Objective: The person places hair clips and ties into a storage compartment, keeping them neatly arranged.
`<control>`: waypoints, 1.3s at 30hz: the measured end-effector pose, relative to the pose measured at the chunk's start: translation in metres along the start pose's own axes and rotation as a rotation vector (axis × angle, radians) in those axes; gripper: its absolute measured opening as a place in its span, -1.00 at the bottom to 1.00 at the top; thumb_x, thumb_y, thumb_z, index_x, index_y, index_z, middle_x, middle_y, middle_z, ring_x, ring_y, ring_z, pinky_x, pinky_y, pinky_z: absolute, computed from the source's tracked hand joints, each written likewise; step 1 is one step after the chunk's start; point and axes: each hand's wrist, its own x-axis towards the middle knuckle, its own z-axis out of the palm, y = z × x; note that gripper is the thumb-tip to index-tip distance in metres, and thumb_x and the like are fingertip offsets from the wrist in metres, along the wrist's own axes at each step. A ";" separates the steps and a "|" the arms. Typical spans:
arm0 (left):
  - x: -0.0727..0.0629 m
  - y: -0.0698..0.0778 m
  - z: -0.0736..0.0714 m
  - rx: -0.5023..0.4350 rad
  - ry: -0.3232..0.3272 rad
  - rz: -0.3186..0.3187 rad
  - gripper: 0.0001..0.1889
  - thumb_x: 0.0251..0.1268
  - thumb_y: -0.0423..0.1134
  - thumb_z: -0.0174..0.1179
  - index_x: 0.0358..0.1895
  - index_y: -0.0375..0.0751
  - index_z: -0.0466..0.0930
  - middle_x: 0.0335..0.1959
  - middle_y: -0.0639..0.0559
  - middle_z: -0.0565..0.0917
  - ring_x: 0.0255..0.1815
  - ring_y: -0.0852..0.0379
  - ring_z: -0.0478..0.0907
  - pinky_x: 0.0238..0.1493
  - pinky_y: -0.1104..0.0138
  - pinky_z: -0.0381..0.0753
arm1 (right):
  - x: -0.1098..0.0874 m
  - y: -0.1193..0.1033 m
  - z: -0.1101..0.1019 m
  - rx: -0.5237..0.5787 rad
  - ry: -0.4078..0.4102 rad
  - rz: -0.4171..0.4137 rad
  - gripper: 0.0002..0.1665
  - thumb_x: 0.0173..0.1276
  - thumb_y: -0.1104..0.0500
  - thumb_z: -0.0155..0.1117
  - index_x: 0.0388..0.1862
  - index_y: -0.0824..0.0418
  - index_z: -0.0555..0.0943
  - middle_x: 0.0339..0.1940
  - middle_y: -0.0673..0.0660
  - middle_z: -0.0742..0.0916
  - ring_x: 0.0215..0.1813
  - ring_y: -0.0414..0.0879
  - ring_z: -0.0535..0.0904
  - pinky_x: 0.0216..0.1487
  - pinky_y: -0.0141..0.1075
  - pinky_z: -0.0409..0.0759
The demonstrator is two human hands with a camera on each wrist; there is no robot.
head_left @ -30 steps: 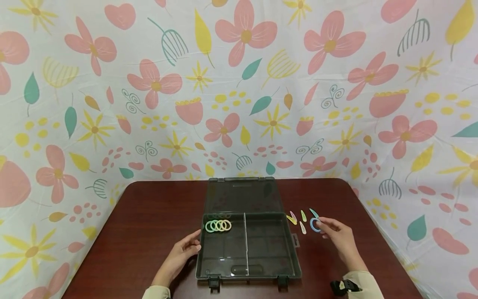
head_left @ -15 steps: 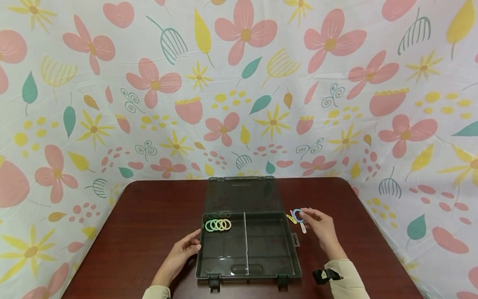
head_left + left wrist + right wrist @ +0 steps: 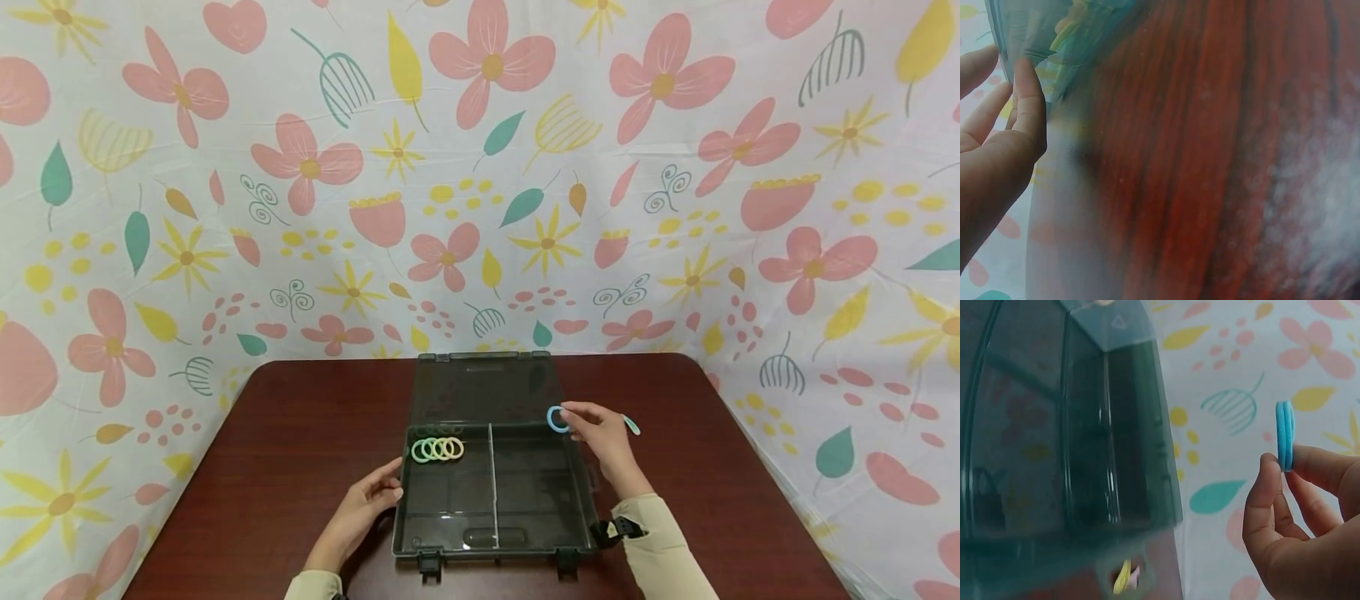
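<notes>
- The right hand (image 3: 606, 439) pinched a blue ring (image 3: 1285, 436), like a hair tie, by its near edge between thumb and finger. The left hand (image 3: 365, 507) held nothing; its loosely bent fingers touched the left wall of the box (image 3: 399, 525).
- The blue ring was in the air by the back right corner of the box, apart from it in the right wrist view.
- A slip seemed the likeliest mishap: the pinch covered only a little of the rim, so the ring might drop outside the box's right wall.
- The black wrist strap (image 3: 625, 528) appeared close to the box's front right corner; a low sweep of that arm might bump or shift the box, with the left hand's light touch doing little to steady it.
- A careless release at the back left of the box could disturb the overlapping pale rings (image 3: 438, 450) there.
- The blue ring stood upright, its hole facing roughly the box's front. Being round, it had no long axis across its face; edge-on, it showed as a narrow vertical band.
</notes>
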 end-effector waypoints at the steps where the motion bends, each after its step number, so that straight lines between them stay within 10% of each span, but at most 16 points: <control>1: 0.000 0.000 0.000 -0.004 0.000 0.003 -0.36 0.37 -0.27 0.18 0.47 -0.24 0.19 -0.04 -0.12 0.45 -0.05 0.10 0.45 0.03 0.22 0.53 | 0.001 0.000 0.004 0.009 -0.001 -0.007 -0.58 0.32 0.12 0.34 0.08 0.33 0.63 -0.26 0.16 0.70 -0.23 0.08 0.64 -0.21 -0.22 0.65; 30: 0.000 0.002 0.000 -0.002 0.003 0.000 -0.38 0.37 -0.29 0.18 0.46 -0.21 0.21 -0.06 -0.11 0.46 -0.04 0.08 0.45 0.05 0.21 0.53 | 0.009 -0.011 0.088 0.028 -0.213 -0.033 -0.70 0.29 0.30 0.32 0.00 0.35 0.67 -0.21 0.17 0.71 -0.19 0.02 0.68 -0.10 -0.11 0.65; 39: 0.000 0.001 0.000 -0.008 0.004 0.012 -0.38 0.37 -0.32 0.17 0.46 -0.25 0.20 -0.04 -0.16 0.45 -0.04 0.09 0.45 0.03 0.24 0.53 | -0.016 -0.048 0.100 -0.015 -0.288 -0.052 -0.69 0.31 0.42 0.23 0.01 0.54 0.58 -0.17 0.41 0.67 -0.12 0.24 0.65 -0.10 -0.11 0.65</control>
